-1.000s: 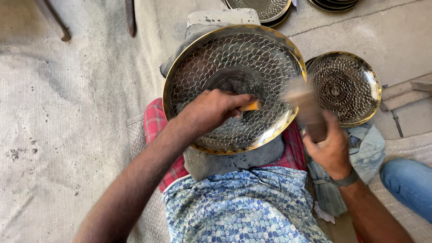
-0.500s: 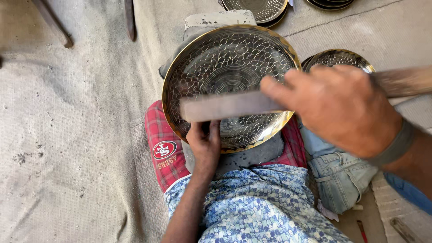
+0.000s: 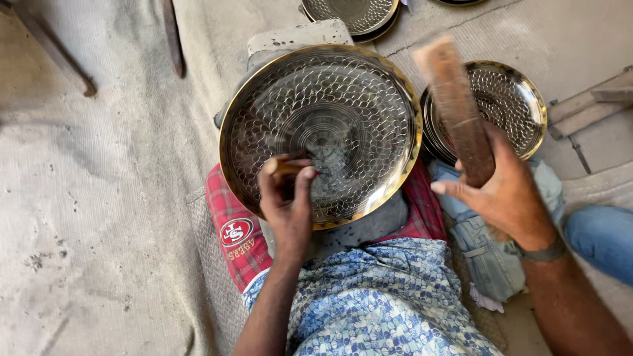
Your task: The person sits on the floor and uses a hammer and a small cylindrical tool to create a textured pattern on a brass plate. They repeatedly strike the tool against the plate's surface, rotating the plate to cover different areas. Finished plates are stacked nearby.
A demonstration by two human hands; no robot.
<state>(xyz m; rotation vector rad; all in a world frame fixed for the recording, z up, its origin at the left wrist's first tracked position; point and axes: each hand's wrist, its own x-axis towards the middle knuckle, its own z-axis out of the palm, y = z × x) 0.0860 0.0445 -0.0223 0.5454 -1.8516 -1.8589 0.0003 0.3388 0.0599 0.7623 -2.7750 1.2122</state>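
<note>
On the lap, atop a dark pad over a red plaid cloth [image 3: 227, 217], sits the big round brass plate [image 3: 321, 132], its face covered w/ a hammered scale pattern and ringed at the centre. Left hand [image 3: 288, 207] is closed around a small punch [image 3: 282, 167], fingers pinching it so the tip meets the plate's lower-left area. Right hand [image 3: 504, 188] is gripping a wooden mallet [image 3: 455, 105], lifted clear of the plate and blurred (so likely mid-swing).

Judging by this, the step in hand is marking the pattern dent by dent; next move calls for the mallet to land squarely on the punch's head while the left hand holds it steady, fingers out of the way.

Labels etc.: the plaid cloth carries a red oval badge w/ lettering beside it, near the left wrist. No packages or signs visible. A second patterned plate [image 3: 504, 105] lies just right of the first, a third plate [image 3: 349, 14] at top edge.
</note>
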